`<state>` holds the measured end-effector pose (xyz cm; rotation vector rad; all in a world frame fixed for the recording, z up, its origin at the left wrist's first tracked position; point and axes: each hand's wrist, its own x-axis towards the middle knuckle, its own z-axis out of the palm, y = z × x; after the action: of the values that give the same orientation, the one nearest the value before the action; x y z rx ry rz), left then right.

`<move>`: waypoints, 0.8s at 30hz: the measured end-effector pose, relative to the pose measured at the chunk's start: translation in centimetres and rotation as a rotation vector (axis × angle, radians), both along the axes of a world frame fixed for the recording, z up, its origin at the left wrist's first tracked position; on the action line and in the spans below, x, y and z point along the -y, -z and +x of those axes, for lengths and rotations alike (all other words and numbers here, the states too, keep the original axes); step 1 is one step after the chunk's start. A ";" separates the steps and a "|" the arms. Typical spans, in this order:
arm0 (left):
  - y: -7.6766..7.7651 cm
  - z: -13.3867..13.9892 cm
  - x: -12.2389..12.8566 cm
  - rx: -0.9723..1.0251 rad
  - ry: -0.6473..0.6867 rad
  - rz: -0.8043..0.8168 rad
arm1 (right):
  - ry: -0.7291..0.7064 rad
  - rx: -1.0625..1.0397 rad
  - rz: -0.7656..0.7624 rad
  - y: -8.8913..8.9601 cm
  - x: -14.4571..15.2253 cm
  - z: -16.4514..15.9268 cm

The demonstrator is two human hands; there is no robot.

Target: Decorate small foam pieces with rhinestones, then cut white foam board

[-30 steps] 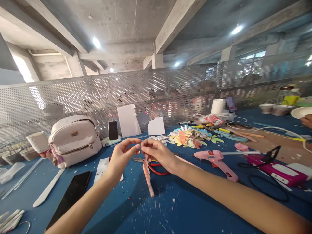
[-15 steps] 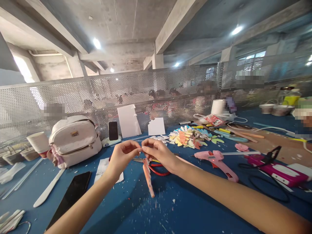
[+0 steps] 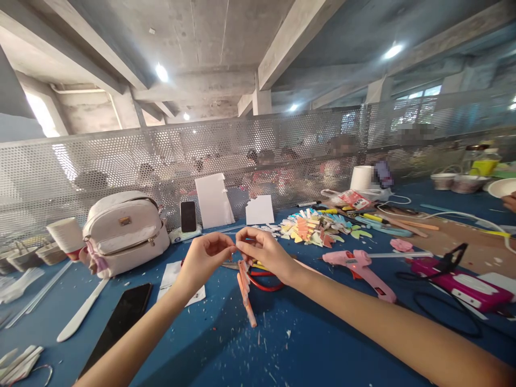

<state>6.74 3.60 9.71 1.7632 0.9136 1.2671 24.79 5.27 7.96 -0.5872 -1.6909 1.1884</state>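
Observation:
My left hand [image 3: 209, 259] and my right hand [image 3: 264, 252] meet above the middle of the blue table, thumbs and fingertips pinched together. Whatever they pinch is too small to make out. Just below my right hand is a narrow stack of orange and pink strips [image 3: 246, 298]; whether it hangs from the fingers or lies on the table, I cannot tell. Pliers with red handles [image 3: 268, 286] lie behind it, partly covered by my right hand. A white paper sheet [image 3: 197, 296] is partly hidden under my left wrist.
On the right lie a pink glue gun [image 3: 360, 264] and a magenta power strip [image 3: 455, 285]. Cut coloured pieces [image 3: 310, 227] are heaped behind my right hand. A black phone [image 3: 121, 322], white knife [image 3: 83, 312] and white backpack [image 3: 124, 234] occupy the left. Another person's hand [image 3: 510, 201] shows at far right.
My hands stay pinched together in nearly the same place. The view has shifted slightly. At the far right edge, a white bowl beside another person's hand now shows more clearly.

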 end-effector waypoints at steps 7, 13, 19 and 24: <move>-0.2 0.1 0.0 -0.025 0.017 -0.003 | -0.035 0.011 0.031 0.1 -0.1 0.1; -0.3 0.1 0.2 -0.033 -0.010 -0.017 | -0.004 0.037 0.055 0.3 -0.4 0.1; -0.6 0.1 0.4 -0.009 -0.062 -0.038 | 0.071 0.004 0.087 0.3 -0.6 0.1; -0.6 0.1 0.4 -0.005 -0.078 -0.044 | 0.080 0.000 0.098 0.3 -0.6 0.1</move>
<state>6.80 3.19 10.36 1.7116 1.0137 1.2826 24.93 5.84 7.70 -0.5886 -1.6996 1.0432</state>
